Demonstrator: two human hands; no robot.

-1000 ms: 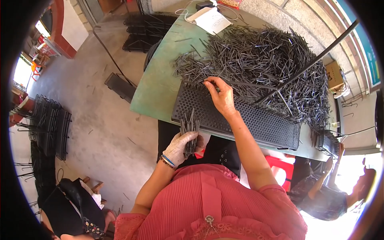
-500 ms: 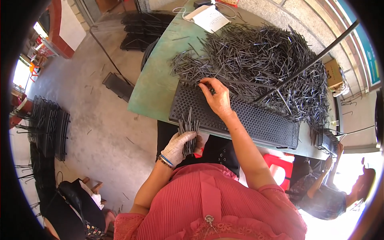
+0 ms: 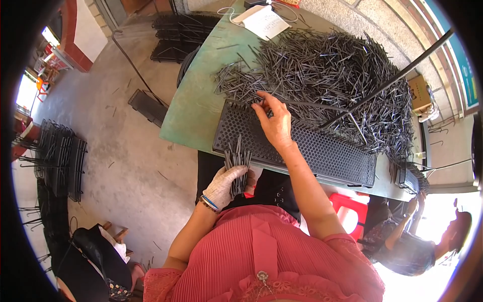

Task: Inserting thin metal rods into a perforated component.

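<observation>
So the biggest thing here is a pale concrete floor (image 3: 136, 166), and over it a green table (image 3: 183, 116) that sits under most of the action. Heaped on the far side of the table is a huge messy pile of thin black sticks (image 3: 347, 75), spilling left and right. Along the near edge lies a long black tray (image 3: 334, 158) full of round holes, set at a slant, its far side right up against the pile. A dark metal rod (image 3: 402, 70) runs up over the heap toward the top right.

Off to the left there's a stack of black racks (image 3: 58, 156), and a co-worker (image 3: 405, 246) is at the far right by the same table, near a red stool (image 3: 347, 202). A white paper (image 3: 264, 22) lies at the table's far end.

Now the hands. The bare right hand (image 3: 274, 120) is over the tray's far left part, fingers curled, thumb and forefinger narrow, tips just about at the far rim. Honestly it's too small and dark there, so I can't tell if they've got a stick between them. The gloved left hand (image 3: 221, 187) is wrapped around a bundle of sticks (image 3: 237, 156), mostly upright, just off the tray's near edge. Smallest bit: bracelets (image 3: 209, 203) on the left wrist.
</observation>
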